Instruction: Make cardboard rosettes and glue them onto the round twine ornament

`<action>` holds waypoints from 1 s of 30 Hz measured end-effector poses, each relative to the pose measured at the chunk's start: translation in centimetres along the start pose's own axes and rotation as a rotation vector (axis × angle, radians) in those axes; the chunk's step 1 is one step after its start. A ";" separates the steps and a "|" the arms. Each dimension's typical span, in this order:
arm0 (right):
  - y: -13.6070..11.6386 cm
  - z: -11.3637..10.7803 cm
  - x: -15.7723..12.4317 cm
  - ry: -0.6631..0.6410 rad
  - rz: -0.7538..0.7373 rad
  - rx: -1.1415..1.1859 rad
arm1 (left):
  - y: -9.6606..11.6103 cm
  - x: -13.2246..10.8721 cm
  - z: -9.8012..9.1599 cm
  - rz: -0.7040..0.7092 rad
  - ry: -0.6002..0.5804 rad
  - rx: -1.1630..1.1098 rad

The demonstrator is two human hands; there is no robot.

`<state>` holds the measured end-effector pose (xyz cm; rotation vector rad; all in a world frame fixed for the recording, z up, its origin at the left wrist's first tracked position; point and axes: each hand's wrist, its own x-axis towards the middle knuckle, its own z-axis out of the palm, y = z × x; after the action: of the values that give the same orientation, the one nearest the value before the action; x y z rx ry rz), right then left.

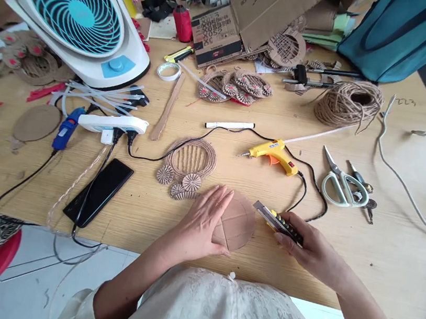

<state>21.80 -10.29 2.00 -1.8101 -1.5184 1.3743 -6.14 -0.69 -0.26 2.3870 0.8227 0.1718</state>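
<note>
One brown cardboard disc (242, 224), round, creased across, flat on the wooden table (400, 207); we take it as the landmark for every entry below.

Two hands, both ours. Left hand (204, 221): palm down over the disc's left part, fingers extended and close together, thumb parted toward the near edge; it clasps nothing and, we judge, serves to steady the piece. Right hand (313, 250): to the right of the disc, fingers curled firmly about one yellow-and-black utility knife (282, 225).

Principal relation: the knife's long axis slants from our right hand leftward and away from us, its metal end just beside the disc's right rim. Whether the two touch we cannot tell. The disc lies to the left of the knife hand; our left hand is the nearer, being on it.

Also listed: one coiled ring (213, 159) with pleated paper rosettes (192, 182), beyond the disc and to its left; one yellow glue gun (275, 151), beyond it and slightly right; one white marker (229, 125), farther beyond; one pair of scissors (345, 191), well to its right; one black smartphone (95, 196), well to its left.
</note>
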 end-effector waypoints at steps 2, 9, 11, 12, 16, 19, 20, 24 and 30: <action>0.2 -0.6 0.3 0.134 -0.023 -0.149 | 0.1 -0.3 -0.2 -0.002 -0.041 0.004; 1.3 -1.8 0.3 0.352 -0.088 -0.422 | 0.1 -1.0 -0.9 0.008 -0.056 -0.086; 0.8 -1.7 0.4 0.290 -0.138 -0.439 | -0.1 -1.1 -1.1 0.008 -0.044 -0.136; 0.5 -1.7 0.6 0.258 -0.168 -0.445 | -0.2 -1.2 -1.2 0.000 -0.038 -0.153; -1.2 -1.6 2.0 0.105 -0.302 -0.459 | -0.5 -1.8 -1.0 -0.048 0.021 -0.179; -2.2 -1.7 3.3 0.001 -0.392 -0.485 | -0.6 -2.2 -0.7 -0.053 0.067 -0.191; -2.4 -1.8 3.7 -0.025 -0.414 -0.497 | -0.7 -2.2 -0.6 -0.051 0.075 -0.190; -2.9 -2.1 5.0 -0.080 -0.466 -0.553 | -1.0 -2.0 -0.5 -0.029 0.111 -0.154; -4.2 -3.1 7.2 -0.152 -0.512 -0.617 | -1.0 -0.7 0.0 -0.001 0.194 -0.153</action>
<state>21.78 -1.61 3.65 -1.4540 -2.4721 0.8589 -7.16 -0.50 -0.79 2.2501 0.8657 0.4557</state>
